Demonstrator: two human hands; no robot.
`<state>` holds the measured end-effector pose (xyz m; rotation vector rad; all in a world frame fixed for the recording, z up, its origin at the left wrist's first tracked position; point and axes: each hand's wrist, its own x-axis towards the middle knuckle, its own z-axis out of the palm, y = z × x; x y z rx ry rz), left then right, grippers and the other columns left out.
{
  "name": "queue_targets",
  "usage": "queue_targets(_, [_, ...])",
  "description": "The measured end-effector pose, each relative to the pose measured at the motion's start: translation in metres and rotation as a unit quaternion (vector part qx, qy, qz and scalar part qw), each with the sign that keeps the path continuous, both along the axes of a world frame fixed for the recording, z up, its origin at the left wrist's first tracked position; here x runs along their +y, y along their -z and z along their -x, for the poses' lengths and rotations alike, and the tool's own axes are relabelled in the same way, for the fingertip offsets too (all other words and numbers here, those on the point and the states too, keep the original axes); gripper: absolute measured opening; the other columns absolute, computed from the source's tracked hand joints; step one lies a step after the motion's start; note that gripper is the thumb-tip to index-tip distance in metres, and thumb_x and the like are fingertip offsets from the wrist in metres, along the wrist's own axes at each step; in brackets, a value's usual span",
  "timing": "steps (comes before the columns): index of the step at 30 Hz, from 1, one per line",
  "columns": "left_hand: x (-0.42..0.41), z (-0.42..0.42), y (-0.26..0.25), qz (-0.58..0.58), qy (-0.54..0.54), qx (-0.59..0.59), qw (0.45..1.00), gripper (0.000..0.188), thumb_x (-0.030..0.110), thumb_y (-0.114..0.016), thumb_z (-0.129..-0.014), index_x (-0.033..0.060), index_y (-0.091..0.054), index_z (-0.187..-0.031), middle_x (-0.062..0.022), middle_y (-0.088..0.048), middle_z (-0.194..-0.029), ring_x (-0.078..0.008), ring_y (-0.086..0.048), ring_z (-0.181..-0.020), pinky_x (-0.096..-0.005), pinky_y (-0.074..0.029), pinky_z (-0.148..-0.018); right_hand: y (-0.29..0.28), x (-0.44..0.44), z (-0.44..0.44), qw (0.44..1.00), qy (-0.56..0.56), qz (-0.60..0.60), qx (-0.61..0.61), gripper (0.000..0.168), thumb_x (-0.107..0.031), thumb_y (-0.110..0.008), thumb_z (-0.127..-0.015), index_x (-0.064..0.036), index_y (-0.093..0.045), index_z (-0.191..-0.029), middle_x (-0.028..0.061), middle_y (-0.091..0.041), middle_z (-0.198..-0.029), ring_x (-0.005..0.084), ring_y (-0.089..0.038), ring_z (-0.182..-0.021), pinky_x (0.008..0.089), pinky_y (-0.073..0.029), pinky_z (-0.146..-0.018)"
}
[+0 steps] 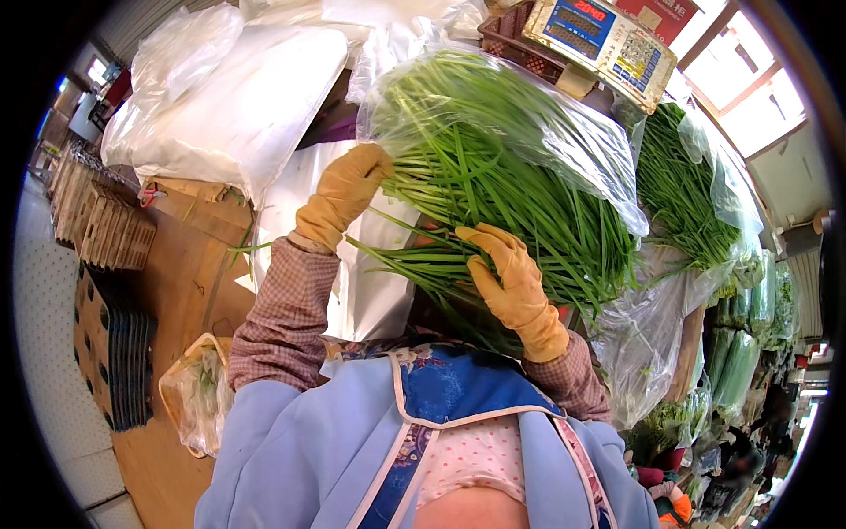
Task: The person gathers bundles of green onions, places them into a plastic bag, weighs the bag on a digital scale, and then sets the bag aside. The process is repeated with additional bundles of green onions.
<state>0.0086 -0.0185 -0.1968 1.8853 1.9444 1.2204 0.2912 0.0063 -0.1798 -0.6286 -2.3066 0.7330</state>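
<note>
A large heap of long green leaf vegetables, which look like garlic chives point(489, 172), lies before me with pale stem ends to the left. A clear plastic sheet or bag point(562, 125) covers its far side. At the stem ends is my left hand point(347, 195), in a yellow rubber glove. Its fingers are curled by the plastic's edge; what they grip is hidden. Over the heap's near side is my right hand point(512, 284), also gloved, with thumb and fingers apart beside loose leaves. Several stems point(410, 258) stick out leftward between the hands, above a white sheet point(370, 291).
A digital scale point(601, 46) stands at the back right by a brown plastic crate point(512, 33). White plastic bags point(231, 99) are stacked back left. More greens point(684, 185) lie at right, with bagged bundles point(737, 370) beyond. Red-handled scissors point(152, 194) and a basket point(198, 397) are at left.
</note>
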Motion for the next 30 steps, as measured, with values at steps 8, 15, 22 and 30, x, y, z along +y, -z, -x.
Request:
queue_targets(8, [0.035, -0.011, 0.001, 0.130, 0.073, 0.246, 0.958, 0.019, 0.009, -0.055, -0.083, 0.0121, -0.062, -0.100, -0.0135, -0.058, -0.092, -0.0341, -0.058, -0.090, -0.0405, -0.047, -0.074, -0.004, -0.004, 0.013, 0.999, -0.032, -0.002, -0.004, 0.039, -0.002, -0.060, -0.078, -0.011, -0.061, -0.116, 0.0113, -0.058, -0.116, 0.0290, -0.053, -0.109, 0.0363, -0.041, -0.094])
queue_targets(15, [0.024, -0.016, -0.012, 0.180, -0.024, 0.186, 0.966, 0.012, 0.012, -0.055, -0.083, 0.0060, -0.057, -0.093, -0.0147, -0.058, -0.093, -0.0349, -0.057, -0.090, -0.0402, -0.046, -0.074, 0.001, -0.003, 0.007, 1.000, -0.029, 0.005, -0.009, 0.037, -0.002, -0.059, -0.079, -0.011, -0.060, -0.116, 0.0115, -0.058, -0.116, 0.0292, -0.053, -0.109, 0.0362, -0.041, -0.095])
queue_targets(22, [-0.075, 0.058, 0.012, 0.142, -0.189, 0.080, 0.968, 0.023, 0.023, -0.056, -0.090, 0.0016, -0.058, -0.098, -0.0167, -0.059, -0.093, -0.0313, -0.056, -0.079, -0.0374, -0.045, -0.071, 0.022, -0.008, 0.001, 0.993, -0.079, 0.060, -0.058, 0.048, -0.010, -0.063, -0.079, -0.009, -0.053, -0.125, 0.0164, -0.056, -0.118, 0.0330, -0.050, -0.114, 0.0390, -0.038, -0.098])
queue_targets(30, [-0.079, -0.005, 0.078, 0.178, 0.013, -0.615, 0.768, 0.092, 0.075, -0.028, -0.084, -0.0005, -0.035, -0.137, -0.0196, -0.054, -0.124, -0.0279, -0.061, -0.102, -0.0407, -0.048, -0.088, 0.049, -0.022, 0.044, 0.942, -0.096, -0.198, -0.252, 0.110, -0.056, -0.072, -0.064, 0.001, -0.021, -0.143, 0.0184, -0.034, -0.141, 0.0312, -0.027, -0.134, 0.0421, -0.021, -0.110])
